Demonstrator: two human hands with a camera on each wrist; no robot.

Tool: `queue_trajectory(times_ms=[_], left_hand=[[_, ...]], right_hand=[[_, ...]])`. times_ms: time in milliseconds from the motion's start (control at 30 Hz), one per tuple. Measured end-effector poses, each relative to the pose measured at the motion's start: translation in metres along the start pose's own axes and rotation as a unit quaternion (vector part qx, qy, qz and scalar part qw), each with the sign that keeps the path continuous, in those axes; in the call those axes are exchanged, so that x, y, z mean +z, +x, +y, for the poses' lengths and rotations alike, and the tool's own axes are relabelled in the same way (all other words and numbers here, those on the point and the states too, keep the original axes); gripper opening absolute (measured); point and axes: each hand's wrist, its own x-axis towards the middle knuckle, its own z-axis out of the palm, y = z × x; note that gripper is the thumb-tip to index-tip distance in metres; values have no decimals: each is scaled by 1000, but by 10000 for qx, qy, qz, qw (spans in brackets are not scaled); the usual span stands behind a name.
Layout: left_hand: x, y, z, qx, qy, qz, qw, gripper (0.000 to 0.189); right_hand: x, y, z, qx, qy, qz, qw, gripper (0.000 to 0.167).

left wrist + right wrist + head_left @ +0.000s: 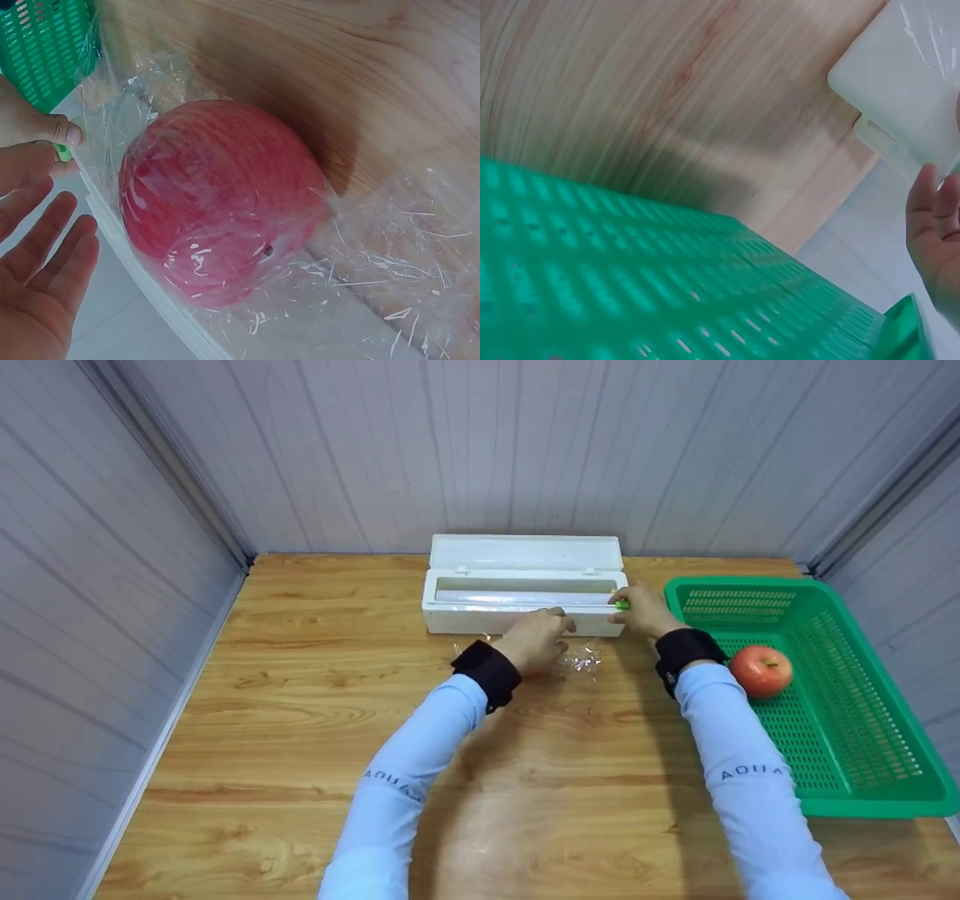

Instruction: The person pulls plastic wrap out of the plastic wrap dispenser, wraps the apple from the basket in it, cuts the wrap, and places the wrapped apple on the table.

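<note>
On the table [300, 675], by the box's [450, 622] near side, the apple [217, 187] under film [405, 255], probably firm but slick, is best cupped round its sides, the left hand [534, 639] relaxed and empty, the slider [622, 605] pinched by the right hand [646, 611].

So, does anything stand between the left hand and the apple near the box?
Yes, film: a clear, wrinkled layer covers the apple by the box. Nothing else visible separates it from the left hand.
</note>
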Motion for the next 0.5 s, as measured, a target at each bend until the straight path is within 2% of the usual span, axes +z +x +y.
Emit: queue_trajectory(times_ms=[133, 233, 400, 500], left_hand=[[2, 9, 6, 159, 52, 27, 9999, 28], [3, 21, 12, 253, 226, 45, 9994, 30], [5, 47, 23, 202, 753, -80, 9969, 36], [10, 62, 26, 267, 1178, 45, 9927, 36]], right_hand=[[-2, -2, 7, 134, 152, 60, 9998, 33], [-4, -4, 10, 208, 314, 68, 9993, 33], [-3, -2, 10, 142, 439, 77, 9989, 33], [2, 1, 7, -56, 405, 263, 9988, 26]])
